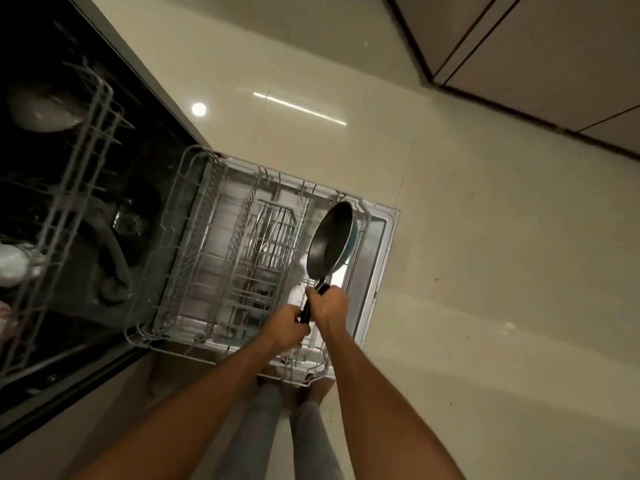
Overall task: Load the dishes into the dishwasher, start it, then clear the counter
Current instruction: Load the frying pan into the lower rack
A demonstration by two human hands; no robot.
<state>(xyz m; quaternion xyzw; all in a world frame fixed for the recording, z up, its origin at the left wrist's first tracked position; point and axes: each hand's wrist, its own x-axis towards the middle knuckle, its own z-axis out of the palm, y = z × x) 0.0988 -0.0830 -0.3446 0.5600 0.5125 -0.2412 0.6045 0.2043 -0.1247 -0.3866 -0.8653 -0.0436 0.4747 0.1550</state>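
Note:
A dark frying pan [330, 237] with a teal outside is held tilted above the right side of the pulled-out lower rack [194, 237] of the dishwasher. Both hands grip its black handle: my right hand [330, 304] higher up near the pan, my left hand [285, 329] at the handle's end. The rack rests over the open dishwasher door [375, 258]. The upper rack [69, 188] sticks out at the left, with a pale bowl [45, 110] and a white cup [14, 265] in it.
The dark dishwasher cavity [114, 237] lies at the left under the counter edge. Glossy cream floor tiles [485, 271] spread to the right. Cabinet fronts [554, 57] run along the upper right. My legs and bare feet [301, 393] stand at the door's near edge.

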